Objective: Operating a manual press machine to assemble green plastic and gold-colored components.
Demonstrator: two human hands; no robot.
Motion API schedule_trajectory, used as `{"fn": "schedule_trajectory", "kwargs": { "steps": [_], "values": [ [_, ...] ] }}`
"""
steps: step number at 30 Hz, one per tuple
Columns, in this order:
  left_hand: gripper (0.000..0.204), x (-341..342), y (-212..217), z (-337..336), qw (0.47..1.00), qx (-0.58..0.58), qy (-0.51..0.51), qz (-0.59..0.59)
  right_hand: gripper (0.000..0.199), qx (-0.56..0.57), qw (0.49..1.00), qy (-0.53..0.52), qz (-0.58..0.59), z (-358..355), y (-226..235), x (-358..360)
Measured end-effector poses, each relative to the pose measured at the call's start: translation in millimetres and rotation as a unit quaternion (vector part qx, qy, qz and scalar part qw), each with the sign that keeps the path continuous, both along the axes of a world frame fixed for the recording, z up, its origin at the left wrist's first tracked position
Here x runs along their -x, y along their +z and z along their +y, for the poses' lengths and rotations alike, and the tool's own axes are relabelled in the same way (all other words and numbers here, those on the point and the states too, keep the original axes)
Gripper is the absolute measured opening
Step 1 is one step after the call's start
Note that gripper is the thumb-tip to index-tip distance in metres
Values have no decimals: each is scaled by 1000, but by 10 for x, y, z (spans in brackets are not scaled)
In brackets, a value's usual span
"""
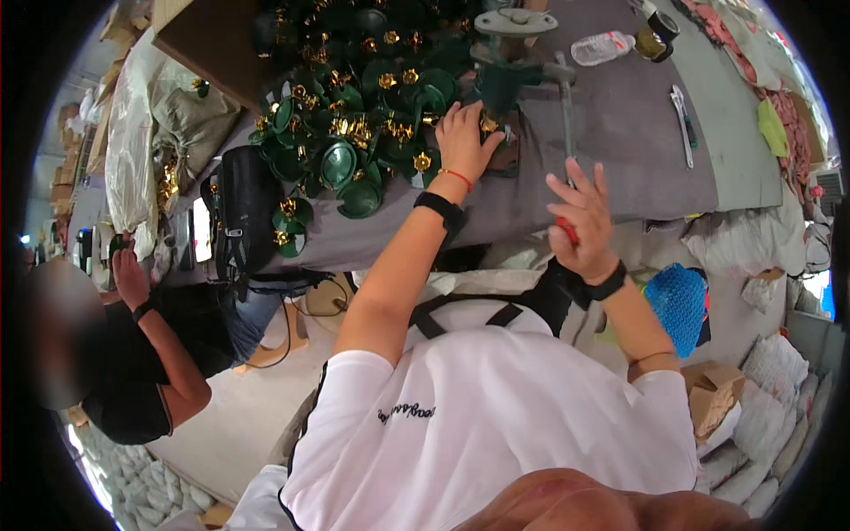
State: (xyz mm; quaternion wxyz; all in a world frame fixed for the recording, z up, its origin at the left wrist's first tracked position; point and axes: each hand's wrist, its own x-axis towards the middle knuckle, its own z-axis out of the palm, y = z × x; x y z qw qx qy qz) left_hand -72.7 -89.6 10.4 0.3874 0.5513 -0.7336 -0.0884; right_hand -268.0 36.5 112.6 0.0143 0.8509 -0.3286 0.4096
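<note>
My left hand [462, 142], with a red string and a black band at its wrist, reaches to the foot of a metal hand press [512, 66]. A small gold piece [489, 124] shows between its thumb and forefinger; the fingertips are partly hidden. Just below the press's long lever [567, 111] is my right hand [580, 217], palm turned up and fingers spread. Something red [567, 231] shows at its thumb; I cannot make out what it is. Left of the press lies a heap of dark green round pieces [338, 165] with gold flower-shaped fittings.
A cardboard box [217, 53] stands at the far left of the grey-covered table [620, 177]. A black bag [248, 208] lies near its left edge. To the right are a clear bottle [602, 48], a jar [657, 37] and a wrench [683, 124]. Another person [168, 354] works at left.
</note>
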Motion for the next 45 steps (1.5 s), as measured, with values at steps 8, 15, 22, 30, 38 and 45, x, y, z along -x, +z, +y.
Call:
{"fn": "schedule_trajectory", "kwargs": {
  "steps": [8, 15, 22, 30, 38, 45],
  "values": [
    [43, -103, -41, 81, 995, -49, -86, 27, 27, -162, 881, 13, -444, -1625, 1803, -385],
    [60, -627, -115, 1486, 962, -110, -228, -107, 28, -170, 832, 76, -523, -2254, 1606, -315],
    [48, -867, 107, 1553, 970, -173, -157, -63, 31, -160, 833, 58, -527, -2125, 1702, -396],
    [40, -720, -45, 921, 978, 37, 90, -187, 30, -151, 837, 36, -525, -2166, 1608, -358],
    [17, -603, 117, 791, 997, 60, -35, 15, 31, -177, 828, 66, -528, -2278, 1608, -360],
    [31, -34, 227, 211, 999, 13, -9, -34, 31, -167, 833, 49, -525, -2366, 1571, -370]
  ]
}}
